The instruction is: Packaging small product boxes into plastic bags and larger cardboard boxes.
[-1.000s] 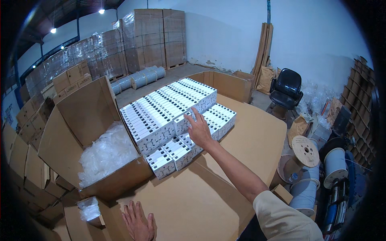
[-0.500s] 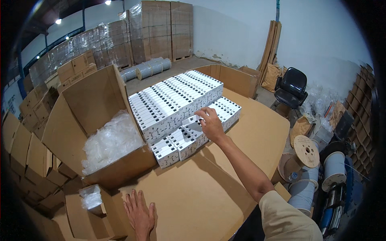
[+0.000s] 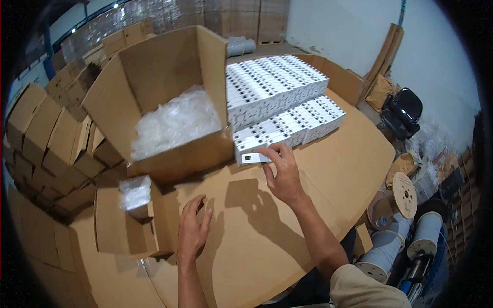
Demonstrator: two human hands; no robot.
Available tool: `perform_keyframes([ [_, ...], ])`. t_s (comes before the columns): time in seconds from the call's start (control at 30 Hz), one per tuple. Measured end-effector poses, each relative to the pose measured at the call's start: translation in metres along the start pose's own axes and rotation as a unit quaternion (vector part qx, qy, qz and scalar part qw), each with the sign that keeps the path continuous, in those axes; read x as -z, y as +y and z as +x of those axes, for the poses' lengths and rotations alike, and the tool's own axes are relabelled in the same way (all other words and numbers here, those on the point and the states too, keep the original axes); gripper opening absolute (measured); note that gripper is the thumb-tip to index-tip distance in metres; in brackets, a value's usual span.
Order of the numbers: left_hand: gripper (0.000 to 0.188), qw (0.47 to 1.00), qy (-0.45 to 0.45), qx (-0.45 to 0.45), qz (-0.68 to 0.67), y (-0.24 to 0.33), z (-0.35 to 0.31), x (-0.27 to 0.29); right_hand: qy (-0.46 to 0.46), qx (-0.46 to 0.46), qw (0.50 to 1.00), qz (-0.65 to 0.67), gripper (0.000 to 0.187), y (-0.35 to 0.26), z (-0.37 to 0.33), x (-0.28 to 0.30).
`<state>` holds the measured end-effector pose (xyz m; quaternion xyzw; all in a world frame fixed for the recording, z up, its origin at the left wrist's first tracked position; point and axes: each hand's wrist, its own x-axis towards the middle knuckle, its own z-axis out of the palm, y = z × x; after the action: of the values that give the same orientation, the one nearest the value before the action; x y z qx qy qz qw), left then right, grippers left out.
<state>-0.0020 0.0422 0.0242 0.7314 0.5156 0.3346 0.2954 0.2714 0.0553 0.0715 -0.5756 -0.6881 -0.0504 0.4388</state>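
In front of the white-box stack (image 3: 285,102), the right hand (image 3: 283,178) pinches a slim white box (image 3: 254,158) by one end, probably so its dark-squared end stays uncovered; front-left of the stack, the left hand (image 3: 194,231) is loosely open, empty.

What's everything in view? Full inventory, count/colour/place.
Held box: one, white, in right hand
Stacked boxes: many, white with dark marks, beyond the hands
Large open carton: one, brown, left of the stack
Clear plastic: a heap, inside large carton
Small open carton: one, brown, left of left hand
Plastic-wrapped bundle: one, whitish, in small carton
Work surface: one, brown, under the hands
Other cartons: many, brown, far left
Chair: one, black, back right
Spools: several, grey with tan ends, right
Left hand: one, bare, over work surface, empty
Right hand: one, bare, gripping held box
Sleeve: one, beige, right arm
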Motion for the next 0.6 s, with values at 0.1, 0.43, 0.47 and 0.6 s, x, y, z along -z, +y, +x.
perform_keyframes([
  [0.1,0.036,0.993,0.017,0.035,-0.108,-0.001,0.003,0.0,-0.02,-0.008,0.999,0.048,0.044,-0.027,-0.022,-0.022],
  [0.43,0.033,0.893,-0.06,0.202,-0.397,-0.017,0.0,0.008,-0.102,0.102,0.987,0.066,0.049,-0.065,-0.059,-0.056],
  [0.47,0.032,0.897,-0.053,0.19,-0.396,-0.016,0.001,0.007,-0.104,0.103,0.987,0.068,0.049,-0.064,-0.062,-0.058],
  [0.6,0.032,0.896,-0.029,0.177,-0.405,-0.018,0.001,0.005,-0.108,0.042,0.984,0.134,0.046,-0.064,-0.069,-0.064],
])
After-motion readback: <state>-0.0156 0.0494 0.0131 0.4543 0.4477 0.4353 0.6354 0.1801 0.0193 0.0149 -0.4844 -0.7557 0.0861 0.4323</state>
